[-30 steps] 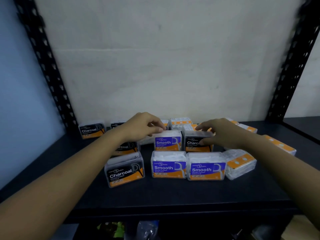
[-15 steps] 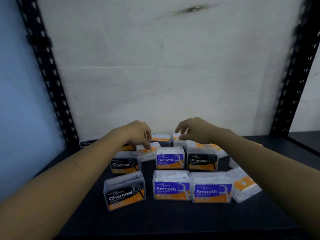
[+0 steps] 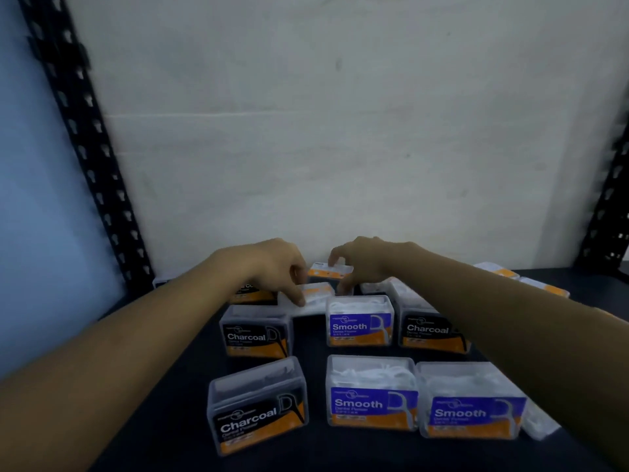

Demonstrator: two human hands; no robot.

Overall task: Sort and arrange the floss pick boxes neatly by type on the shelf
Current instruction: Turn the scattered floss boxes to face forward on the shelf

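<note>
Pinching orange-lid box (image 3: 322, 271) at back w/ R hand (image 3: 369, 264); L hand (image 3: 272, 267) touches flat box (image 3: 318, 296), grip unclear.

Dark shelf (image 3: 308, 349): Smooth boxes (image 3: 372, 400) stand lower centre and right. Charcoal boxes (image 3: 258, 408) stand mostly left, one centre-right.

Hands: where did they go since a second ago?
Both hands reached back. The right hand let go of the middle Charcoal box and now seems to pinch a rear box; the left hand touches a flat-lying box. Front boxes stayed.
</note>
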